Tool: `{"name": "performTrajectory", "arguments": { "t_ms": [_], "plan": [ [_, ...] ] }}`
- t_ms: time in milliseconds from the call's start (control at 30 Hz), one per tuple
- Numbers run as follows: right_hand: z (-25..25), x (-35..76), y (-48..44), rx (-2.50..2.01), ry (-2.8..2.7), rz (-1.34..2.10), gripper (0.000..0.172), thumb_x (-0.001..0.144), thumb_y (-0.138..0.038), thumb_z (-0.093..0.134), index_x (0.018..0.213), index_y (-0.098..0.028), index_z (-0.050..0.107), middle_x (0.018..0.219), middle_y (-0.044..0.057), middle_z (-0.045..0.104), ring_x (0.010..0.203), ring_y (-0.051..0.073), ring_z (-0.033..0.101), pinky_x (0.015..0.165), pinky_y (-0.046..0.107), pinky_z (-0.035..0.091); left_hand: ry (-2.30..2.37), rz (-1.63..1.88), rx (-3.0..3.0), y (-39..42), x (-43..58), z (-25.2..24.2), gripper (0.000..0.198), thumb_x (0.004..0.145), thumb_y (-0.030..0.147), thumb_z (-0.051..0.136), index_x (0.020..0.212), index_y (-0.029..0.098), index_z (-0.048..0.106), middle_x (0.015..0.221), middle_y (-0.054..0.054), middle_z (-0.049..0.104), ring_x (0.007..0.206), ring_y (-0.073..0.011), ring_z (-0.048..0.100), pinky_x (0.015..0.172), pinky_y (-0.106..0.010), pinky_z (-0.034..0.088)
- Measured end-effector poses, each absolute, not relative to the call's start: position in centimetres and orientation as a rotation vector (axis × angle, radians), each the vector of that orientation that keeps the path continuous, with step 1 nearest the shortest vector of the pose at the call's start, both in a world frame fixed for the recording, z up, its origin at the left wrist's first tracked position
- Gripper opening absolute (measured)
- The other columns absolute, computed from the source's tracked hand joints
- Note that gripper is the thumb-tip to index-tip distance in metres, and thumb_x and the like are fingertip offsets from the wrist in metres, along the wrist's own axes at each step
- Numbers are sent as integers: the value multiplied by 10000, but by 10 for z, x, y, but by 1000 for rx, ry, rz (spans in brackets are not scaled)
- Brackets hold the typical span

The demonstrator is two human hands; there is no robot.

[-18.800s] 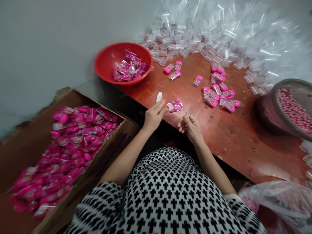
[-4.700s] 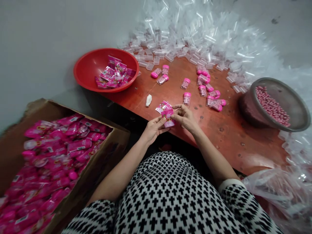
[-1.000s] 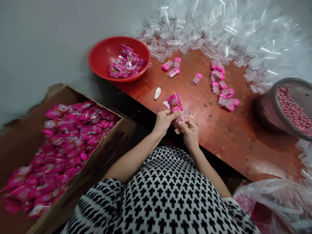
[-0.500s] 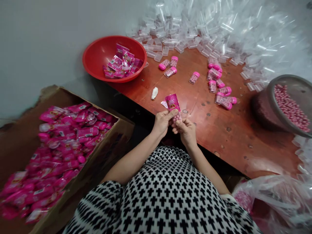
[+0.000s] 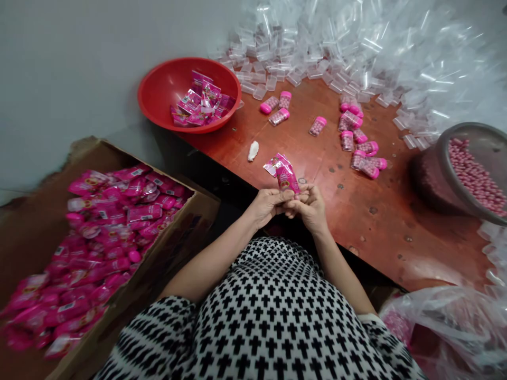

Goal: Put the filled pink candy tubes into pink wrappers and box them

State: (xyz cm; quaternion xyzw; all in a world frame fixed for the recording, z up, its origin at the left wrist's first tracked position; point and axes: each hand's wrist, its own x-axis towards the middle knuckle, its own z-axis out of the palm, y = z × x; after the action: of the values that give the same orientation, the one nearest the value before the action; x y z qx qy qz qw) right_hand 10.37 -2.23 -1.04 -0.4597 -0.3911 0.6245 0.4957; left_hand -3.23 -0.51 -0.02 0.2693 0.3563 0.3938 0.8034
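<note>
A hand could slide over the table beside the right hand, but the big tub blocks the way farther right, little pink-topped jars lie ahead, and a heap of clear tubes fills the back

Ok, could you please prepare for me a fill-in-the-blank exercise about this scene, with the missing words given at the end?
1. The bowl that holds pink sachets is ____ in colour.
2. The cardboard box stands on the person's ____ side.
3. Besides the left hand, the person's ____ hand also holds the pink packet.
4. The beads in the grey-rimmed tub are ____ in colour.

Missing words: red; left; right; pink.
</note>
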Motion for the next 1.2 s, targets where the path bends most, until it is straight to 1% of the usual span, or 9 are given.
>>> {"name": "performTrajectory", "arguments": {
  "t_ms": [100, 300, 400, 533, 600, 733, 867, 1033, 1200],
  "plan": [
    [-10, 111, -14, -1076, -1024, 1600, 610, 575, -352, 838, 950, -265, 365, 536, -111, 656, 391, 128, 603, 377, 193, 481, 719, 818, 597, -6, -40, -3, 348, 654, 400, 800, 635, 79, 665, 587, -62, 640, 557, -153, 625, 634, -309, 528],
    [-10, 97, 0, -1073, -1144, 1642, 529, 623, -378, 795, 935, -251, 387, 529, -117, 639, 343, 86, 531, 337, 157, 403, 754, 794, 559, -7, -50, -5, 341, 660, 402, 796, 646, 83, 676, 654, -89, 678, 638, -179, 662, 734, -348, 551],
    [-2, 84, 2, -1044, -1235, 1633, 502, 617, -406, 791, 918, -242, 424, 527, -120, 617, 375, 81, 542, 370, 164, 418, 844, 1080, 514, -18, -67, 4, 333, 656, 445, 788, 714, 128, 704, 779, -86, 720, 716, -182, 680, 767, -347, 558],
    [3, 84, 5, -1059, -1218, 1571, 444, 679, -482, 738, 914, -228, 459, 567, -76, 657, 402, 88, 571, 385, 174, 430, 975, 1678, 481, -34, -117, 11, 615, 760, 770, 437, 913, 245, 718, 1009, -51, 731, 923, -202, 683, 838, -363, 554],
    [-1, 91, 8, -1120, -1178, 1501, 412, 713, -513, 705, 886, -224, 469, 559, -67, 656, 396, 88, 572, 378, 172, 426, 1125, 1821, 516, -33, -138, 6, 713, 778, 808, 291, 964, 259, 705, 1009, -49, 731, 927, -199, 684, 834, -359, 554],
    [-10, 101, 11, -1222, -1107, 1377, 396, 730, -536, 689, 835, -218, 477, 543, -65, 644, 389, 84, 564, 372, 168, 421, 1466, 1691, 847, 4, -144, -13, 491, 772, 618, 582, 1016, 206, 692, 1056, -91, 714, 959, -211, 678, 881, -355, 524],
    [-10, 100, 5, -1263, -1092, 1346, 381, 732, -533, 687, 807, -210, 499, 551, -57, 646, 400, 82, 567, 383, 171, 434, 1702, 1312, 1577, 64, -118, -29, 523, 739, 442, 706, 1188, 182, 632, 1186, -129, 654, 1143, -280, 576, 1027, -408, 394],
    [-10, 110, -4, -1285, -1088, 1367, 373, 728, -535, 684, 752, -197, 528, 553, -48, 639, 406, 68, 551, 384, 160, 419, 1833, 962, 1956, 103, -99, -45, 322, 881, 326, 526, 1138, 187, 661, 1141, -159, 642, 1146, -331, 521, 1017, -465, 326],
    [-14, 129, -7, -1323, -1038, 1347, 367, 728, -523, 687, 752, -188, 538, 561, -39, 642, 422, 72, 559, 398, 166, 429, 1805, 1014, 2030, 97, -96, -51, 397, 927, 241, 371, 1253, 176, 589, 1271, -157, 594, 1253, -309, 462, 1096, -492, 252]
  ]
}}
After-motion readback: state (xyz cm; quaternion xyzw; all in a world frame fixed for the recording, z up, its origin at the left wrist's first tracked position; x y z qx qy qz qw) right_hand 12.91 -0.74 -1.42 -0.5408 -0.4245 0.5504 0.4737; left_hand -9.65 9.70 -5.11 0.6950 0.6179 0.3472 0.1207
